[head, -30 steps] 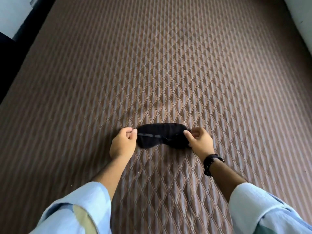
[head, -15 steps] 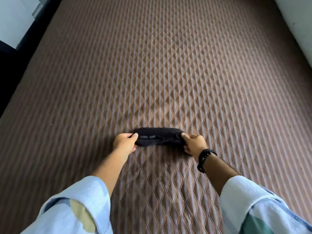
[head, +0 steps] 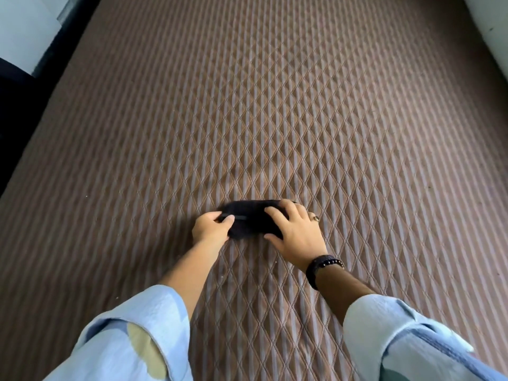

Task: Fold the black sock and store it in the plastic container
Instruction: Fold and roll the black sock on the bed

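Observation:
The black sock [head: 251, 220] lies flat on the brown quilted mattress [head: 275, 119], folded into a short oblong. My left hand [head: 210, 228] pinches the sock's left end between thumb and fingers. My right hand [head: 295, 231] lies spread over the sock's right end, fingers on top and thumb at the near edge, hiding that end. No plastic container is in view.
The mattress fills nearly the whole view. A dark gap and a white surface [head: 24, 31] lie past its left edge, and a white wall [head: 492, 26] runs along the upper right. Pale blue sleeves cover both forearms, and a black bracelet [head: 320, 266] circles my right wrist.
My right hand has let go of its pinch on the right end and now lies spread flat on top of the sock. The left hand still grips the left end.

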A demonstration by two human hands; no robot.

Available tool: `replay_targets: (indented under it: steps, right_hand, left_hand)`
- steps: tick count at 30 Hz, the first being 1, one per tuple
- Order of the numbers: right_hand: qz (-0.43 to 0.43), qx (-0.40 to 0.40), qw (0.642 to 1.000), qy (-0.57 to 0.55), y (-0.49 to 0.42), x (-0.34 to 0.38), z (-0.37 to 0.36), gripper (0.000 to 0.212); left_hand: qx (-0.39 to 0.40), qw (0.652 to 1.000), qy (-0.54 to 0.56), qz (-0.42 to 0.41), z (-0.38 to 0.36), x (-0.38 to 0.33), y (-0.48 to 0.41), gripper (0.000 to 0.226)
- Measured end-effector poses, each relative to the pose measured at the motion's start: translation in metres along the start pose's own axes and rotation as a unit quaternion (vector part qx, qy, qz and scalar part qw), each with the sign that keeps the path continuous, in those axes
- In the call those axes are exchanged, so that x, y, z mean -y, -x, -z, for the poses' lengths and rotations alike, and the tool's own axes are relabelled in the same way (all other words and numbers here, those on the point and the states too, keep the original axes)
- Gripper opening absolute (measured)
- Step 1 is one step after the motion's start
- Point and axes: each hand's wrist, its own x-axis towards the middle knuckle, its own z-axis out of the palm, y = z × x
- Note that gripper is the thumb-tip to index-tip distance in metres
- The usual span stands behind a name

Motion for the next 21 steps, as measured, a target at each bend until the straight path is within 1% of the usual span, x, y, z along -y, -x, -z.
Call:
replay_targets:
  steps: [1,3,6,8,9,10,12,14,16,17,18,20,21]
  right_hand:
    - [0.007,0.023,1.0,0.019,-0.003,0.0,-0.002,0.046]
    - [0.012,0.023,0.999,0.035,-0.009,-0.001,-0.005,0.031]
    - [0.011,-0.008,0.999,0.041,-0.017,-0.002,-0.003,0.021]
    - [-0.006,-0.042,0.999,0.032,-0.022,-0.001,0.0,0.016]
    - [-0.022,-0.043,0.999,0.018,-0.024,0.0,0.001,0.015]
    - [-0.04,-0.03,0.999,-0.011,-0.026,0.002,0.001,0.015]
    - [-0.073,0.026,0.993,-0.091,-0.026,0.005,0.0,0.022]
    - [-0.093,0.059,0.982,-0.155,-0.023,0.006,-0.004,0.027]
    - [-0.134,0.07,0.96,-0.235,-0.017,0.004,-0.001,0.028]
    - [-0.153,0.067,0.945,-0.282,-0.014,0.002,0.0,0.025]
    - [-0.168,0.045,0.933,-0.315,-0.01,-0.001,0.002,0.019]
    - [-0.207,-0.056,0.916,-0.338,-0.001,-0.01,0.005,0.007]
    - [-0.249,-0.11,0.898,-0.345,0.003,-0.017,0.005,0.006]
  left_hand:
    - [0.001,1.0,-0.002,-0.003,0.001,0.001,-0.001,0.046]
    - [0.002,1.0,-0.004,-0.005,0.002,0.003,-0.003,0.046]
    - [0.006,1.0,-0.011,-0.009,0.003,0.004,-0.004,0.045]
    - [0.01,1.0,-0.006,-0.012,0.003,0.003,-0.003,0.045]
    - [0.009,1.0,-0.003,-0.012,0.003,0.003,-0.002,0.045]
    - [0.004,1.0,-0.001,-0.01,0.003,0.002,0.0,0.045]
    - [-0.016,1.0,0.008,-0.011,0.001,0.001,0.006,0.045]
    - [-0.035,0.999,0.02,-0.032,-0.003,-0.005,0.016,0.043]
    - [-0.043,0.996,0.027,-0.07,-0.009,-0.013,0.03,0.039]
    - [-0.046,0.994,0.022,-0.094,-0.013,-0.018,0.036,0.035]
    - [-0.046,0.992,0.015,-0.12,-0.017,-0.022,0.043,0.032]
    - [-0.036,0.985,-0.008,-0.166,-0.026,-0.028,0.056,0.03]
    - [-0.028,0.981,-0.025,-0.191,-0.032,-0.031,0.062,0.029]
